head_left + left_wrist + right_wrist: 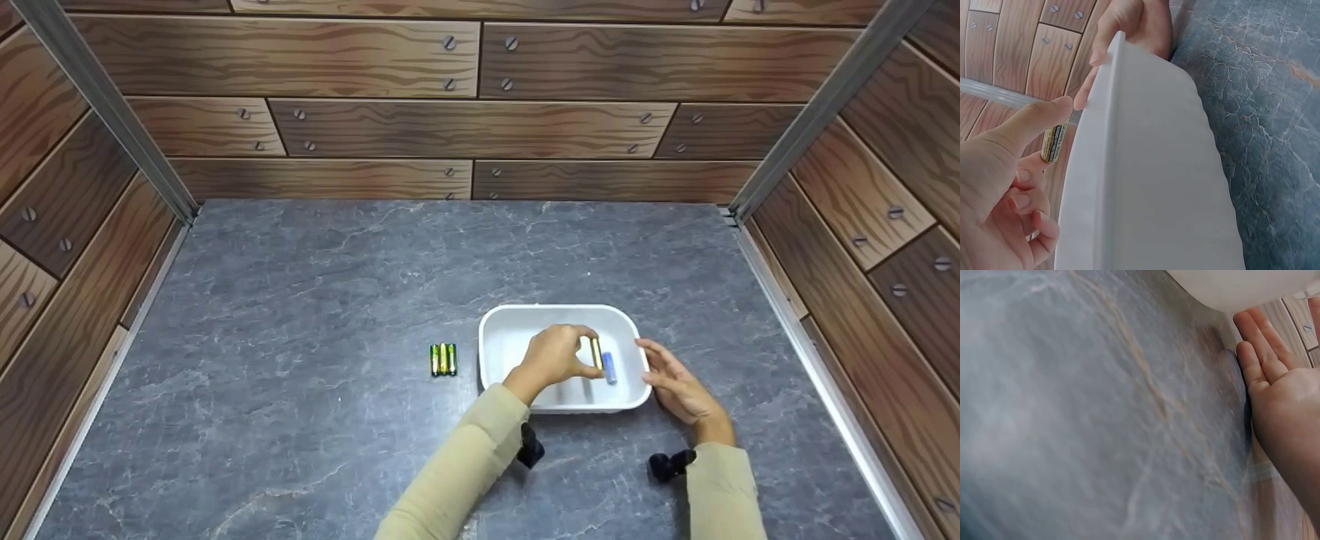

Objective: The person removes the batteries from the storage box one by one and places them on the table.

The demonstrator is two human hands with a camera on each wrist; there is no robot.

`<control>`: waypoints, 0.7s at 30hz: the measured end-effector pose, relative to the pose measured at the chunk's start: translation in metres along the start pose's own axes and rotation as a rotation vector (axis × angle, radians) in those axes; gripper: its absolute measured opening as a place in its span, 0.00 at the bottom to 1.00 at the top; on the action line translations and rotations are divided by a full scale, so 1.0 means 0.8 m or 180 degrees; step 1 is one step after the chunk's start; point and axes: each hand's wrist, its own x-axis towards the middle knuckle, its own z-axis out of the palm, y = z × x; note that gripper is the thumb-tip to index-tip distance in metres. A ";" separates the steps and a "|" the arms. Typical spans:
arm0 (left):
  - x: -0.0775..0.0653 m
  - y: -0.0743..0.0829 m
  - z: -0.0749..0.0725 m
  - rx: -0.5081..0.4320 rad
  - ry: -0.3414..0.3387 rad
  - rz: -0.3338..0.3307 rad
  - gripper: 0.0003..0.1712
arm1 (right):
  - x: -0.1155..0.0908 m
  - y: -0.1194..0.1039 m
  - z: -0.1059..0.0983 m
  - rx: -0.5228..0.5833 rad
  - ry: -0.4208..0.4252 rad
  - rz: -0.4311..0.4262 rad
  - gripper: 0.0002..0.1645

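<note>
In the head view a white plastic tub (517, 322) stands on the table. Above its inside, my left hand (555, 356) pinches a small gold battery (596, 352) by its ends between thumb and index finger. The left wrist view shows this battery (1054, 143) with dark lettering, while the other fingers curl loosely below. A blue battery (610, 368) lies in the tub near its right side. My right hand (681, 386) holds the tub's right rim, with thumb and index fingertips over the edge. Its other fingers (1258, 349) extend against the tub's underside in the right wrist view.
Three green-and-gold batteries (443, 360) lie side by side on the grey marbled table (315, 300), left of the tub. Wood-patterned walls (375, 127) enclose the back and both sides. A black wrist-camera mount (529, 446) juts from the left sleeve, another (670, 466) from the right.
</note>
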 end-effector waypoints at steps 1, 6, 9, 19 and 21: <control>-0.001 -0.001 -0.001 0.0000 0.0019 0.0016 0.33 | 0.000 0.000 0.000 -0.0008 0.0003 0.0003 0.30; -0.009 -0.007 -0.008 -0.0050 0.0068 0.0058 0.33 | -0.001 -0.002 0.002 -0.0033 0.0058 0.0035 0.30; -0.013 -0.011 -0.013 -0.0086 0.0073 0.0066 0.33 | -0.002 -0.002 0.002 -0.0034 0.0091 0.0055 0.29; -0.024 -0.024 -0.029 -0.0253 0.0122 0.0136 0.32 | -0.001 0.000 0.001 0.0064 0.0030 -0.0032 0.30; -0.027 -0.027 -0.032 -0.0247 0.0132 0.0150 0.32 | 0.000 0.000 0.001 0.0049 0.0037 -0.0027 0.30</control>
